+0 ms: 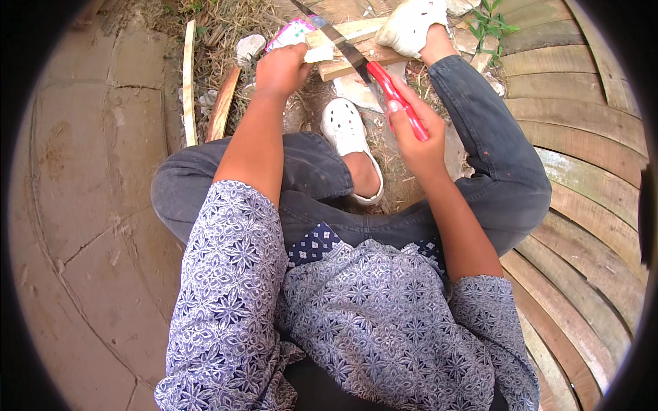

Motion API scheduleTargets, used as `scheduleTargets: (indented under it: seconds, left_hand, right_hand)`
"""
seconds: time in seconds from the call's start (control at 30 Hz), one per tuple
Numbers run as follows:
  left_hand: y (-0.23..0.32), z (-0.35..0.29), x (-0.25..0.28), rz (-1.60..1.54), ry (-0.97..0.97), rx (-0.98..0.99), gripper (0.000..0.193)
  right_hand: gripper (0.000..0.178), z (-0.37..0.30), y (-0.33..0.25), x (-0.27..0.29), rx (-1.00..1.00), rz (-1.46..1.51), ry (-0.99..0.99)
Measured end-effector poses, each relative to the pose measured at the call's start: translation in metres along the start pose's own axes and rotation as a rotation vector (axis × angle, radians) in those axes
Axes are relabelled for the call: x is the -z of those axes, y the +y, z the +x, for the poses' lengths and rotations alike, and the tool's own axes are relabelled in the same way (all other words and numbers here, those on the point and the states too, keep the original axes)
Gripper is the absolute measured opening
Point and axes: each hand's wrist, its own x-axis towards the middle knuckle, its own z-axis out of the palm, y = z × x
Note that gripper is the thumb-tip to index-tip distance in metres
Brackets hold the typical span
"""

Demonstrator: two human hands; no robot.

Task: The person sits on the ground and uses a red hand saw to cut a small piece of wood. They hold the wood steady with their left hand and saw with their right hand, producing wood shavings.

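My right hand [419, 133] is wrapped round the red handle of a hand saw [346, 49]. Its long dark blade slants up and to the left across pale wooden pieces, and the teeth are too small to make out. On the blade's left side, my left hand [281, 68] is closed on a short pale piece of wood [319, 53], whose far part lies under the fingers. Beneath the blade rests a wooden plank [367, 60], and my right foot in a white clog [408, 29] presses at its right end.
My other white clog [344, 127] stands on the ground below the wood. Two loose wood strips [190, 82] [223, 103] and a white stone [250, 46] lie left, amid dry grass. Cracked paving [89, 205] stretches along the left; wooden slats [582, 154] curve along the right.
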Motion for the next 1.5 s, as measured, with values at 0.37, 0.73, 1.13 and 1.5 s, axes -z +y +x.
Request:
scheduleTargets:
  seconds: [0.37, 0.73, 1.13, 1.5]
  left_hand:
    - [-0.002, 0.002, 0.004, 0.074, -0.095, -0.047, 0.02]
    - [0.002, -0.002, 0.001, 0.084, -0.051, -0.038, 0.018]
    - [-0.004, -0.002, -0.008, 0.05, 0.023, -0.072, 0.019]
    - [-0.005, -0.001, -0.008, 0.043, -0.01, -0.076, 0.022]
  right_hand:
    - [0.043, -0.075, -0.043, 0.039, -0.128, -0.09, 0.0]
    - [0.041, 0.002, -0.032, 0.005, -0.033, 0.069, 0.048]
    - [0.039, 0.038, 0.018, -0.031, 0.098, 0.092, 0.066]
    - [0.043, -0.058, -0.054, 0.037, -0.075, -0.204, -0.012]
